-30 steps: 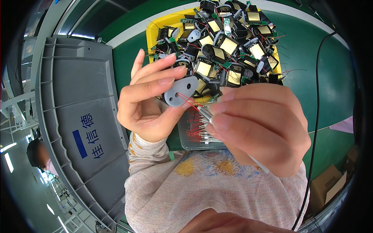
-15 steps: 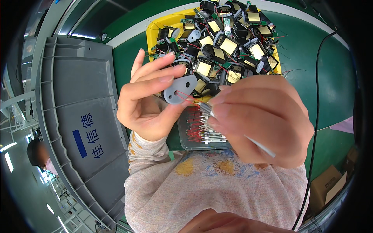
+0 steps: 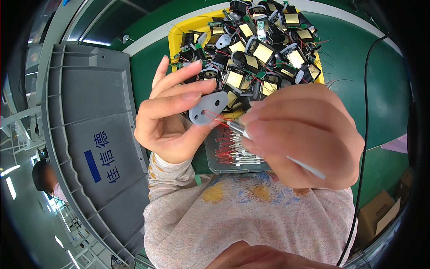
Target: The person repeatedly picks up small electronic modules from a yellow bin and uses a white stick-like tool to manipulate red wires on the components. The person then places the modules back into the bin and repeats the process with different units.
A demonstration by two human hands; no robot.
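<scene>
My left hand (image 3: pixel 168 119) pinches a grey oval-faced plastic part (image 3: pixel 208 107) between thumb and fingers, with its holed face turned toward my right hand. Thin red wires (image 3: pixel 216 117) come out of one of its holes. My right hand (image 3: pixel 309 134) is closed around a slim silver pen-like tool (image 3: pixel 237 128), whose pale rear end sticks out below the fingers. The tool's tip is at the red wires, a short way from the grey face; whether it grips them I cannot tell. Below lies a clear tray (image 3: pixel 237 169) of red-and-white wire leads (image 3: pixel 237 150).
A yellow bin (image 3: pixel 177 38) heaped with black assemblies (image 3: pixel 251 60), with pale yellow pads, green boards and loose wires, stands behind my hands. A grey crate (image 3: pixel 94 103) rises at left. A black cable (image 3: pixel 366 112) hangs at right, beyond it a cardboard box (image 3: pixel 378 210).
The grey part has shifted slightly down in my left hand. My right hand and the tool's tip have moved a little, and both hands keep their grips.
</scene>
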